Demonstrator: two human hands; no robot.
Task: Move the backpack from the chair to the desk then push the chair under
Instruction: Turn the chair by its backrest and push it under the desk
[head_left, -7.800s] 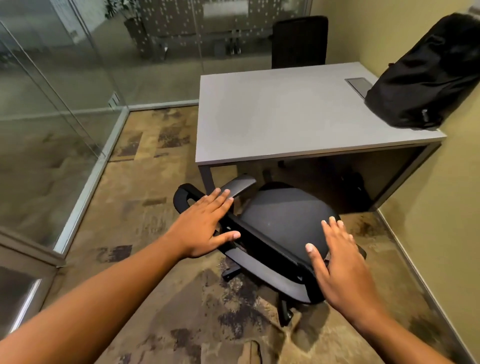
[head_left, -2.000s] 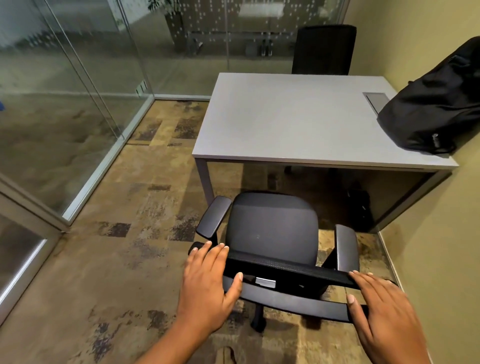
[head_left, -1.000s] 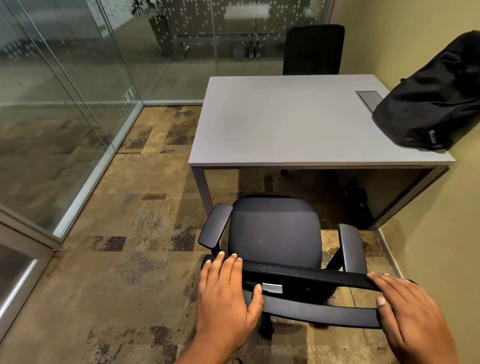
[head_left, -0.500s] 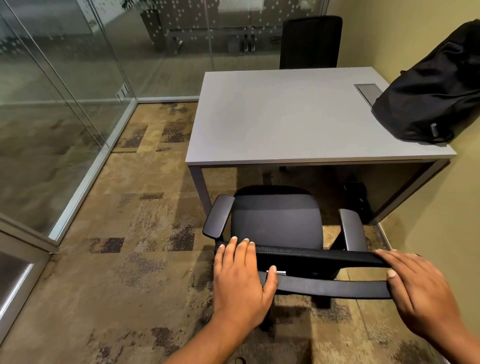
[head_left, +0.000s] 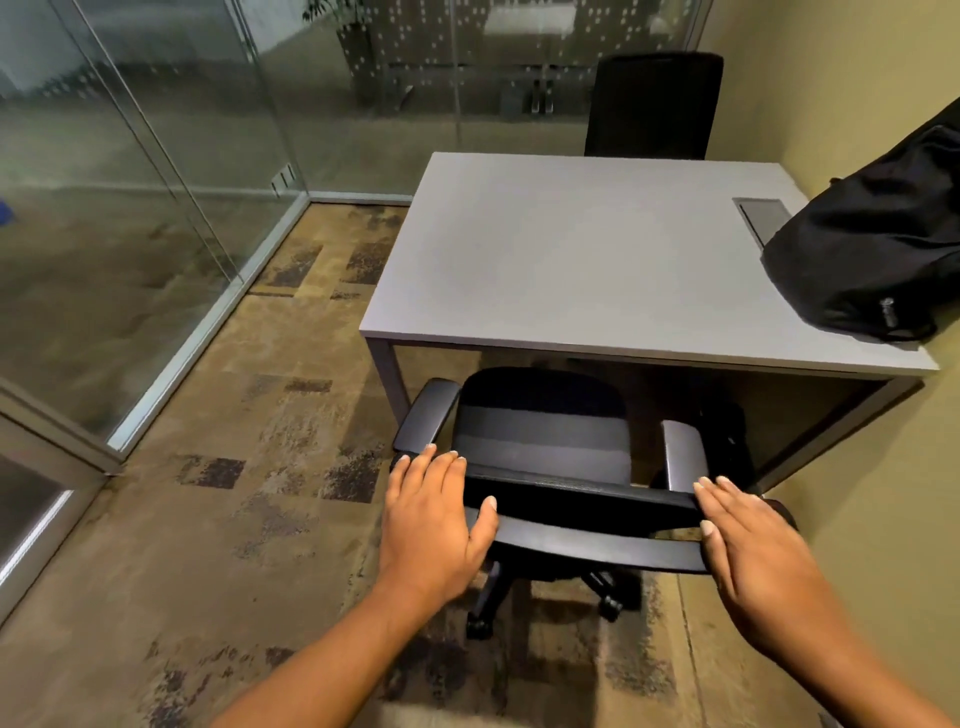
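The backpack (head_left: 872, 244), black and slumped, lies on the far right corner of the desk (head_left: 571, 260), its upper part leaning against the yellowish wall (head_left: 857, 78) and its lower edge close to the desk's near right corner. It partly covers a small grey hatch (head_left: 756, 213) set into the desktop.

The desk is a plain grey slab on grey metal legs, pushed up to the wall on its right side. Under it the space is dark; something black stands there near the right side, too dim to make out. A glass partition (head_left: 130, 182) walls off the room on the left and behind, and a patterned brown carpet (head_left: 234, 519) covers the floor. A second black chair (head_left: 654, 104) stands at the desk's far edge.

The chair (head_left: 540, 441) faces the desk, with the front of its seat just under the desk's near edge. Its left armrest (head_left: 428, 413) sits just beside the desk's near left leg (head_left: 387, 379), and the right armrest (head_left: 683, 457) is short of the desk edge. The wheeled base shows below the backrest.

The left hand (head_left: 431, 519) lies open and flat on the left end of the backrest's top, thumb hooked over the rear face. The right hand (head_left: 748, 540) rests open on the right end, fingers extended, thumb against the rear bar.
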